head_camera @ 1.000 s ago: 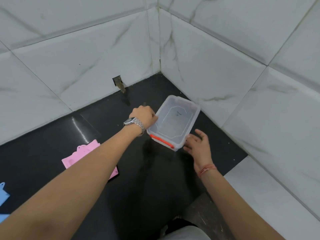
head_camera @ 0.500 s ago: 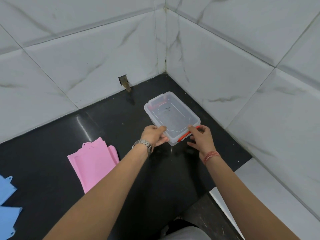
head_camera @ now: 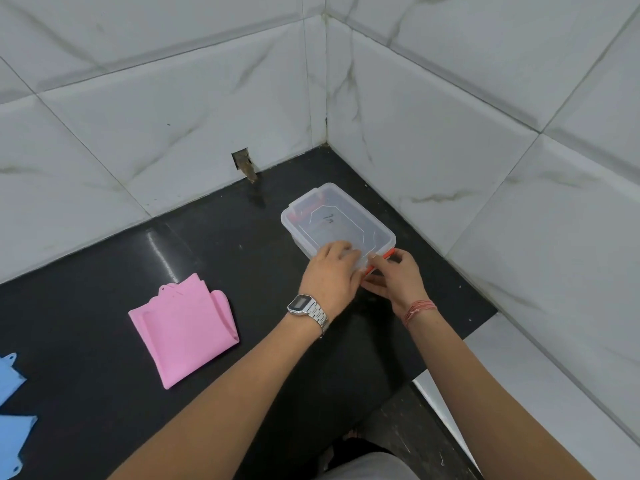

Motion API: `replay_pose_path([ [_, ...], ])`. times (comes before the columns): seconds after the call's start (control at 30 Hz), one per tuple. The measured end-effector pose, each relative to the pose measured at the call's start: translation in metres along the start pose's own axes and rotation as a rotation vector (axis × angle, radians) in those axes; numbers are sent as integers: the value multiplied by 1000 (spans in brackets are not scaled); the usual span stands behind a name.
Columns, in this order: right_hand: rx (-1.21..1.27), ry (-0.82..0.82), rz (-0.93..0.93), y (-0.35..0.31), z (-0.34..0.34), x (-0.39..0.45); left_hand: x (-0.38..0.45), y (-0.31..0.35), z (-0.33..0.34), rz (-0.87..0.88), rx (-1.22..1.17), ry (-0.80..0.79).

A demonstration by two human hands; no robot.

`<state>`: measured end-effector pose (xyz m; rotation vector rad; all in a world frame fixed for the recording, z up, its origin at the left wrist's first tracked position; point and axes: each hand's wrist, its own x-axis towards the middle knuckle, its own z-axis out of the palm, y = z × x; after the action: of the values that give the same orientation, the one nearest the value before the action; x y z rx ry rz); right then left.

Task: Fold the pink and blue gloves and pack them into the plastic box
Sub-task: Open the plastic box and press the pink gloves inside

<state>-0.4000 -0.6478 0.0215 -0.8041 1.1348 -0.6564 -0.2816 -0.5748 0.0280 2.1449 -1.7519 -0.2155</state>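
Note:
The clear plastic box (head_camera: 332, 216) sits lidded on the black counter (head_camera: 225, 247) near the wall corner. My left hand (head_camera: 329, 275) lies on the near end of its lid with the fingers flat. My right hand (head_camera: 394, 278) pinches the orange latch (head_camera: 389, 252) at the box's near end. A second orange latch (head_camera: 304, 206) shows at the far end. A folded pink glove (head_camera: 183, 330) lies flat on the counter to the left. Blue gloves (head_camera: 10, 382) lie at the left edge, partly cut off by the frame.
White marble-tiled walls close in the counter at the back and right. A small hole (head_camera: 242, 161) with a stub sits low in the back wall. The counter ends at a front right edge (head_camera: 450, 344), with a lower white ledge beyond.
The box went from tilted with its inside showing to flat on the counter with its lid up. My left hand moved onto the lid; my right hand took the near latch.

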Motion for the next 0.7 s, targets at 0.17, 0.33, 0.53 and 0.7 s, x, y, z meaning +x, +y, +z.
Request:
replay_pose_path([
  [0.17,19,-21,-40,4,-4,-2,-1,-3,-1,36,78,-23],
  [0.33,41,-44,-46,6,-4,0,1,-4,-5,43,101,-74],
  [0.53,134,-54,5,25,-16,3,0,-5,-7,80,151,-110],
  [0.7,-33,88,-62,34,-6,15,-1,0,-9,87,172,-78],
])
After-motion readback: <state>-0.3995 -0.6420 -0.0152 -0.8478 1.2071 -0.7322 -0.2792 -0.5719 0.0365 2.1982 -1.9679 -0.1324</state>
